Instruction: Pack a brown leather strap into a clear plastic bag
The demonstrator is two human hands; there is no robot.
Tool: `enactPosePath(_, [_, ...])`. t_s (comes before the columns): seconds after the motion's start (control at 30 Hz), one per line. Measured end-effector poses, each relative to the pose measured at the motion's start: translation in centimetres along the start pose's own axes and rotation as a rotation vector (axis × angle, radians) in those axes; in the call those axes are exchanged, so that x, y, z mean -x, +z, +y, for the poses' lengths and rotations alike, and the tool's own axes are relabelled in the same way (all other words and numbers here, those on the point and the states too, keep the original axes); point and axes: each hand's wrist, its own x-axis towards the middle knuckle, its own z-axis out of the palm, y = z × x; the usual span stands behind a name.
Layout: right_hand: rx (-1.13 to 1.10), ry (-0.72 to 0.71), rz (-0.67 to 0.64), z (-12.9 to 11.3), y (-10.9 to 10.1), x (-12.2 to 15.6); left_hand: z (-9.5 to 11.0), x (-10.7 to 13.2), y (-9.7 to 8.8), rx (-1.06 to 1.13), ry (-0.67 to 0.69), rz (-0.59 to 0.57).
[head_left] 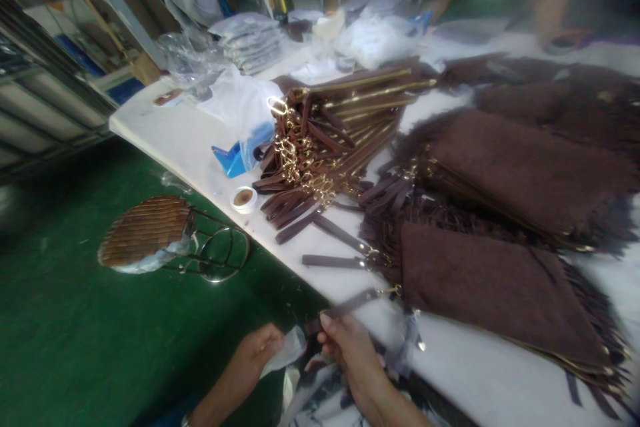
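Between the thumb and fingers of my right hand (347,343) is the end of a brown wrist strap (353,304). A gold clasp joins that strap to a brown fringed pouch (490,287) lying on the white table (320,280). Just left of it, my left hand (264,343) pinches a small translucent plastic piece (287,349) beside the strap's end. Two more brown straps lie on the table above the held one. Further up, a heap of brown straps with gold clasps (305,167) is attached to zipped pouches.
Another stack of fringed pouches (535,167) lies behind. A tape roll (244,199) sits near the table edge, by a blue cardboard piece (230,160) and plastic bags (245,103). A stool (145,230) stands left on the green floor. A person's arm (555,0) shows at the far side.
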Motion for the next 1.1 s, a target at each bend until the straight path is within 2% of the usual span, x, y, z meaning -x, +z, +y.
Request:
enactPosePath(0.27, [0.060, 0.025, -0.042, 0.6, -0.4, -0.2, 2.2, 0.2, 1.0, 0.002, 0.036, -0.005])
enactPosePath(0.5, [0.048, 0.031, -0.063, 0.2, -0.2, 0.5, 2.7, 0.2, 1.3, -0.016, 0.048, -0.005])
enactPosePath(0.67, [0.090, 0.020, -0.049, -0.1, -0.5, 1.0, 3.9, 0.2, 2.0, -0.021, 0.058, -0.034])
enactPosePath(0.9, [0.156, -0.066, -0.036, 0.3, -1.7, 0.7, 5.3, -0.4, 2.9, 0.057, 0.061, -0.076])
enactPosePath(1.1, [0.141, 0.000, -0.007, -0.4, -1.7, 1.5, 5.8, -0.4, 4.3, 0.169, 0.009, -0.031])
